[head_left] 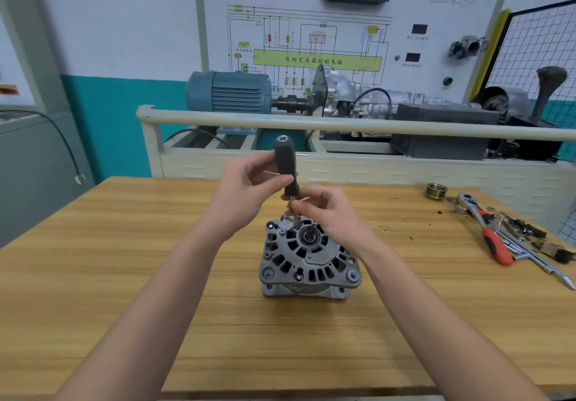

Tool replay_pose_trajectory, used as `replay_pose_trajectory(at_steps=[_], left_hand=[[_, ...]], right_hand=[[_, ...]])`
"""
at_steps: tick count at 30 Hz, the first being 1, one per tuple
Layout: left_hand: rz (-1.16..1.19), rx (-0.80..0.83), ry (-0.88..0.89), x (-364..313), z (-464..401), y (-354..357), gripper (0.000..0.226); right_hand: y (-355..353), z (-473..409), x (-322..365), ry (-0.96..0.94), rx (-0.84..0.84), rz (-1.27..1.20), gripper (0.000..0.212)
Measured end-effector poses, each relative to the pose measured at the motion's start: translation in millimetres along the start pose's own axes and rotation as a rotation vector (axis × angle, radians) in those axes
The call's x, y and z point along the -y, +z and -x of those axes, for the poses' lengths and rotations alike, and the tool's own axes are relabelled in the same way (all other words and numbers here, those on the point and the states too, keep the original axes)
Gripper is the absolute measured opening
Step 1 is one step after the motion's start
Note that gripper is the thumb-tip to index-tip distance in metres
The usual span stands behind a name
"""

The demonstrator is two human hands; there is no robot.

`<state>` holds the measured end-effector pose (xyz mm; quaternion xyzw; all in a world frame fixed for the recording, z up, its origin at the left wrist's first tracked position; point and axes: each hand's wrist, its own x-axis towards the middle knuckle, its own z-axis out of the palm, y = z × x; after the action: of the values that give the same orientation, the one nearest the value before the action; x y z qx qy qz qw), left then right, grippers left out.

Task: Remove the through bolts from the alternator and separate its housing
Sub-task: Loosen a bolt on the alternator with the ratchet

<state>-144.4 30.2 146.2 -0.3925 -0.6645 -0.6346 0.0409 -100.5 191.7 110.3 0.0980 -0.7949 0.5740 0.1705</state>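
Head view | left hand (246, 188) grips driver (286, 163) handle | right hand (324, 210) pinches shaft, hiding tip at alternator (307, 257) | bolt unseen

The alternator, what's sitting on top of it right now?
A screwdriver stands upright on the alternator at its far rim. The left hand grips the handle; the right hand pinches the shaft. The right hand's fingers cover the tip and any bolt head.

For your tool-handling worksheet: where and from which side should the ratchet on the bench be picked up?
Take the ratchet by its orange handle, coming from above. It lies flat on the bench at the right, head pointing away, and the handle is its thickest part. Loose bits crowd its right side, so its left looks freer.
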Motion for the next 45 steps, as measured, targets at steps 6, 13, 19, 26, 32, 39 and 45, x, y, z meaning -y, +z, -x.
replay_pose_trajectory(at_steps=[6,13,19,26,32,39,45], left_hand=[[-0.106,0.125,0.045,-2.2,10.0,-2.4,0.033],[-0.068,0.201,0.043,9.3,25.3,1.6,0.035],[-0.061,0.269,0.039,13.4,34.6,4.7,0.038],[-0.106,0.332,0.065,13.0,40.8,7.4,0.039],[-0.157,0.301,0.079,10.6,46.3,12.6,0.035],[-0.214,0.07,0.054,8.8,52.0,20.7,0.036],[-0.247,0.087,0.124,11.3,55.7,19.4,0.042]], right_hand=[[7.5,6.0,-11.0,-0.075,0.057,0.072,0.02],[7.0,25.8,-32.3,-0.056,0.029,0.185,0.018],[4.9,40.3,-34.2,-0.036,0.046,0.145,0.026],[8.8,50.0,-38.9,-0.049,0.02,0.057,0.017],[11.0,53.5,-43.4,-0.097,-0.015,0.054,0.029],[17.1,54.6,-52.1,-0.133,-0.084,-0.013,0.03],[15.5,56.9,-54.4,-0.146,-0.03,-0.005,0.028]])
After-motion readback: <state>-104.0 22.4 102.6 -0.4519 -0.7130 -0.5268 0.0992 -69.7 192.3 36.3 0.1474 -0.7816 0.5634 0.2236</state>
